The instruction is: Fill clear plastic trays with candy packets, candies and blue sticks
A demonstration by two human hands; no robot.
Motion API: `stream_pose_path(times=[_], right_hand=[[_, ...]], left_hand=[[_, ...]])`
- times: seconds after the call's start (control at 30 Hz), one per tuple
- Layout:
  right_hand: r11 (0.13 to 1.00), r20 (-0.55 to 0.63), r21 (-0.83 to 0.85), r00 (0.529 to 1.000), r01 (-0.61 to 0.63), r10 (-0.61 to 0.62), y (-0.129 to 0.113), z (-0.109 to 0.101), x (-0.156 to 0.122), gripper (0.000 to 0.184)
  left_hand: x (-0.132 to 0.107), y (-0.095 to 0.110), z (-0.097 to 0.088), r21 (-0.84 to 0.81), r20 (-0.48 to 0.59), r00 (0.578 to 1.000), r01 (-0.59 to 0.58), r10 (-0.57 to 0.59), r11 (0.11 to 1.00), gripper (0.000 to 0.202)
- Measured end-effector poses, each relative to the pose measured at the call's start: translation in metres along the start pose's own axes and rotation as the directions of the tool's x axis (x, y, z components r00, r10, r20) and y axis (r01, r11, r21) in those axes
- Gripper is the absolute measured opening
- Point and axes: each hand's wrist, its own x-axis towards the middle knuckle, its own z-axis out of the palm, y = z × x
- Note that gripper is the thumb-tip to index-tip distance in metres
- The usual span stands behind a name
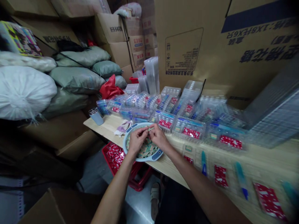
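The left hand [137, 139] and right hand [159, 137] pinch a small pale packet [151, 128] over a round blue-rimmed bowl [158, 154] of packets [146, 148]. The bowl sits at the counter [100, 123] edge, a red crate [114, 158] below at nine o'clock.

Round plastic basin [157, 154] on a wooden table [102, 123], clear plastic trays [189, 129] behind it, stuffed sacks [77, 80] left of the table, cardboard cartons [187, 46] beyond, plastic crate [112, 158] below the table's edge
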Motion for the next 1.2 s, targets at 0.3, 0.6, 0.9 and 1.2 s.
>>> stream_pose_path(times=[0.3,0.6,0.9,1.2], right_hand=[[0.994,-0.134,0.012,0.986,0.107,-0.104,-0.017,-0.007,-0.01,0.023],[0.929,0.017,-0.267,0.965,0.255,-0.26,-0.031,-0.001,-0.043,0.05],[0.793,0.13,-0.584,0.985,0.171,-0.117,-0.068,-0.067,-0.141,0.034],[0.48,-0.213,-0.845,0.972,-0.236,0.103,-0.035,-0.14,-0.235,0.049]], left_hand=[[0.005,0.003,-0.012,-0.431,0.018,0.978,0.197,-0.21,0.881,0.042],[0.014,0.015,-0.024,-0.674,0.181,0.94,0.333,-0.29,0.659,0.033],[0.006,0.06,0.028,-0.326,0.145,0.971,0.229,-0.19,0.917,0.047],[-0.028,0.068,0.203,0.236,0.673,0.738,-0.152,-0.049,0.96,0.019]])
